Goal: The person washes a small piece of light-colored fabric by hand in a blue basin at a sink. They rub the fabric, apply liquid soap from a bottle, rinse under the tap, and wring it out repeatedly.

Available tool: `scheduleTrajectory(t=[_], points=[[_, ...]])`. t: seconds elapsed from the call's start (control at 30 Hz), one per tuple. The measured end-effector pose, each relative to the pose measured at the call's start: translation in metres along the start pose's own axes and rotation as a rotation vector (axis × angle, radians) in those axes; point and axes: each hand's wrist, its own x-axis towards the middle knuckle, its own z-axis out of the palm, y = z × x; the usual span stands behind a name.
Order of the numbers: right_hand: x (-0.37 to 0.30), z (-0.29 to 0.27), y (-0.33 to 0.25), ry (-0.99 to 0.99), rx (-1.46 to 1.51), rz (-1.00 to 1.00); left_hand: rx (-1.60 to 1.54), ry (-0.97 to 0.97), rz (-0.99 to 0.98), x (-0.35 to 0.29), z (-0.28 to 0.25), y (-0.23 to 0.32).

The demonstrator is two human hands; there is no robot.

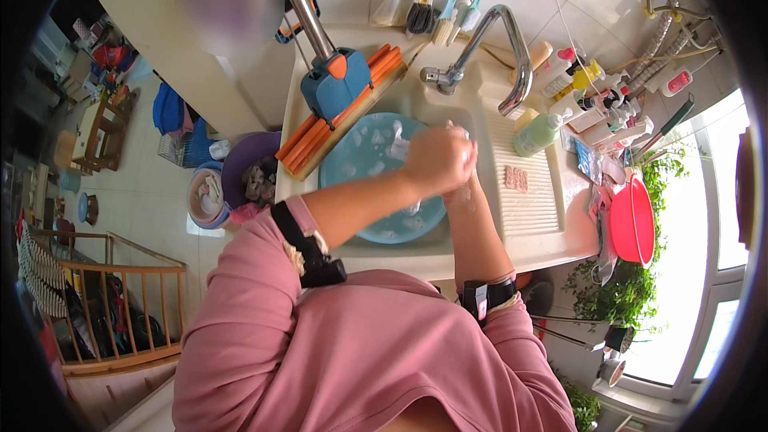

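Both my hands meet over the right side of a light blue basin (332, 164), which stands in a cream sink. My left hand (434, 162) is closed in a fist against my right hand (470, 165); whatever it grips is hidden. Most of my right hand, fingers included, is behind the left one, and suds cling to its wrist. Soapy water fills the basin. A wet white cloth (398, 144) lies in it, left of my hands, and another bit of white shows below them.
A curved metal tap (524, 72) rises behind the basin. An orange-and-blue sponge mop (336, 84) leans along the sink's left side. On the ribbed drainboard (528, 208) stands a pale green pump bottle (538, 134). A pink-red basin (632, 220) is at the right, a purple tub (250, 152) at the left.
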Motion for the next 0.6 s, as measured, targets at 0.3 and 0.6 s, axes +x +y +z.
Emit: scheduleTrajectory(t=[0.3,0.6], points=[[-0.024,0.038,-0.064,0.183,-0.690,0.509,-0.723,-0.066,-0.464,0.049,-0.019,-0.090],[-0.002,0.006,-0.079,0.230,-0.346,0.359,-0.607,-0.431,-0.493,0.023,-0.069,-0.097]])
